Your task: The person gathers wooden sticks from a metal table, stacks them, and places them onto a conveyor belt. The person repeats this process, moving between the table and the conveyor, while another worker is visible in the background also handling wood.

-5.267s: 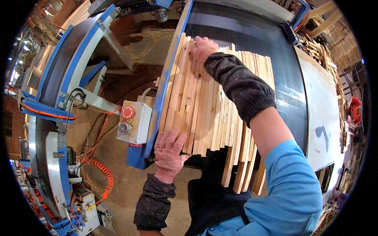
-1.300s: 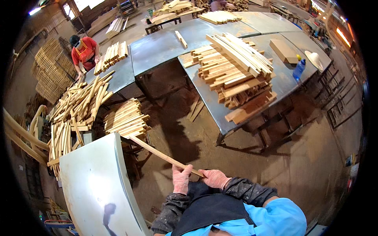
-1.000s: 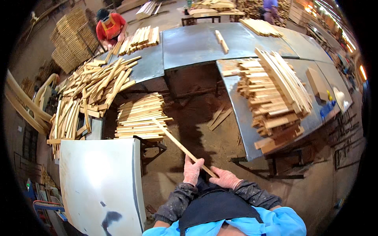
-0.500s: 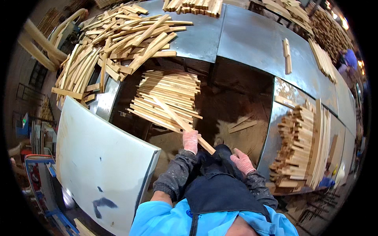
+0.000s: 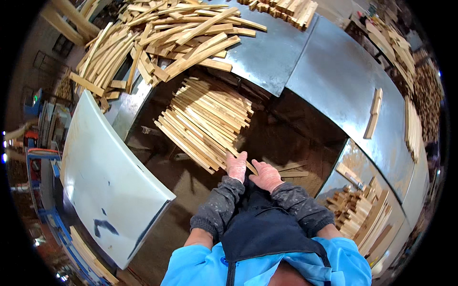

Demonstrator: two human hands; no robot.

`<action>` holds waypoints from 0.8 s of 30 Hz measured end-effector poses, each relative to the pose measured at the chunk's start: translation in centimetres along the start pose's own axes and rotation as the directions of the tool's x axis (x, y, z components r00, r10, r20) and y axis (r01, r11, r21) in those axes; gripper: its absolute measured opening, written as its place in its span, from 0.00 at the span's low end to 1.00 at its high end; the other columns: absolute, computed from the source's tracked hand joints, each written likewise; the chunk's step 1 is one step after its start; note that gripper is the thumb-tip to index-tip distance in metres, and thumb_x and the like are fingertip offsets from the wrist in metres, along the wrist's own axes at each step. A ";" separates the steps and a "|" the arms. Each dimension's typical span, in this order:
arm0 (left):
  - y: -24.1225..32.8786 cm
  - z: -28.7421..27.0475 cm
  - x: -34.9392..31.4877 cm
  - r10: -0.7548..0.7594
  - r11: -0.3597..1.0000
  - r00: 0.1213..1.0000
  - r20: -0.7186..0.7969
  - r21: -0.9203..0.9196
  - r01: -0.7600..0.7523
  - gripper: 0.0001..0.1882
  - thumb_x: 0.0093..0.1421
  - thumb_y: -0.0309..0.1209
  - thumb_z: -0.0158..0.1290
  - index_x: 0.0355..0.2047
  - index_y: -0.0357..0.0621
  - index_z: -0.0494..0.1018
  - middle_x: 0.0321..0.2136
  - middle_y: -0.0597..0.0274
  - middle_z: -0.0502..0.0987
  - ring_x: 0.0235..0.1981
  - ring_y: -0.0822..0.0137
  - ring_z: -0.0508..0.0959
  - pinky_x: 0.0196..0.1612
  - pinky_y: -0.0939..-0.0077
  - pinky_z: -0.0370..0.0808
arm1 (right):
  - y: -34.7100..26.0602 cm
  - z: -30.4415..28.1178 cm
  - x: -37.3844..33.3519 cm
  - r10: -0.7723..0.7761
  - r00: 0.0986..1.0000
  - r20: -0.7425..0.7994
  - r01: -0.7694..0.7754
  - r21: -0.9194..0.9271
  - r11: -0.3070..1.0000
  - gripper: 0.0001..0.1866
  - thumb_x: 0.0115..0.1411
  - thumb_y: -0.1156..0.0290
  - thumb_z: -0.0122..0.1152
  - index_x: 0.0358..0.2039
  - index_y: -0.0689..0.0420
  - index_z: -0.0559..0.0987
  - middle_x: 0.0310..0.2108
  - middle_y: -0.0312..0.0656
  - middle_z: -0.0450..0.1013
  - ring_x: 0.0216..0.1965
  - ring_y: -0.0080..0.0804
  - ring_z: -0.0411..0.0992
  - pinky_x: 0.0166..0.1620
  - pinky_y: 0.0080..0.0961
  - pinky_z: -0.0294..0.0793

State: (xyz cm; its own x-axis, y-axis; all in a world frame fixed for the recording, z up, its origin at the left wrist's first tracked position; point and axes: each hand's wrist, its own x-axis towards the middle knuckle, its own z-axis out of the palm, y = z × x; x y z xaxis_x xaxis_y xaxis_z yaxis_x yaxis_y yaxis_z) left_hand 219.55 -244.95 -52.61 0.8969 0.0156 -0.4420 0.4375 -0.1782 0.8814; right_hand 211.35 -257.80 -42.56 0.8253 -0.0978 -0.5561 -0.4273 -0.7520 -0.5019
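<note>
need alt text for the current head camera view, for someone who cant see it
A person's gloved left hand grips a wooden strip, with the gloved right hand at its near end. Just ahead lies a pile of similar strips; beyond it, a jumbled heap of wood covers part of a metal table.

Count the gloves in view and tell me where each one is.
2: the left glove is on a wooden strip; the right glove is at that strip's near end. Others could be hidden in the dim background.
</note>
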 end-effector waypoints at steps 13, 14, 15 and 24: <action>-11.7 0.7 1.7 -0.673 -0.036 0.544 0.502 -0.757 0.653 0.71 0.58 0.67 0.66 0.81 0.47 0.30 0.80 0.41 0.35 0.81 0.40 0.37 0.77 0.40 0.54 | 0.9 3.1 21.3 0.014 0.996 0.093 -0.014 0.002 1.000 0.27 0.63 0.57 0.64 0.59 0.55 0.79 0.50 0.56 0.79 0.53 0.59 0.77 0.56 0.51 0.77; -12.9 1.0 2.2 -0.667 -0.110 0.537 0.517 -0.781 0.615 0.72 0.57 0.66 0.67 0.81 0.47 0.30 0.80 0.40 0.36 0.81 0.40 0.37 0.77 0.40 0.54 | 0.4 3.7 22.7 0.003 0.994 0.106 -0.002 -0.010 1.000 0.27 0.63 0.56 0.64 0.59 0.56 0.79 0.50 0.56 0.79 0.53 0.59 0.77 0.56 0.51 0.76; -13.7 1.7 3.3 -0.692 -0.268 0.480 0.540 -0.809 0.524 0.65 0.60 0.59 0.69 0.80 0.42 0.39 0.78 0.41 0.46 0.79 0.39 0.47 0.76 0.39 0.60 | -0.6 4.1 24.0 -0.008 0.993 0.119 0.011 -0.023 1.000 0.27 0.64 0.56 0.64 0.60 0.56 0.79 0.50 0.57 0.79 0.53 0.59 0.77 0.56 0.51 0.76; -11.8 1.6 7.8 -0.573 -0.280 0.748 0.335 -0.938 0.205 0.31 0.73 0.47 0.58 0.65 0.38 0.67 0.59 0.47 0.76 0.58 0.47 0.79 0.64 0.48 0.80 | -3.8 7.0 31.2 -0.173 0.904 0.392 0.250 -0.154 0.956 0.40 0.66 0.46 0.62 0.70 0.59 0.68 0.55 0.59 0.76 0.57 0.58 0.75 0.59 0.48 0.76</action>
State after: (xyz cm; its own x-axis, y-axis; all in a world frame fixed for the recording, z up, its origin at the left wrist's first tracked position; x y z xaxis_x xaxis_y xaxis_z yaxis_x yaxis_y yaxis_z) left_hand 221.26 -244.32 -66.74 0.3988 -0.2154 -0.8914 0.1222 0.9758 -0.1811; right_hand 236.16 -253.46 -62.64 0.6751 0.2974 -0.6752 -0.1449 -0.8439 -0.5166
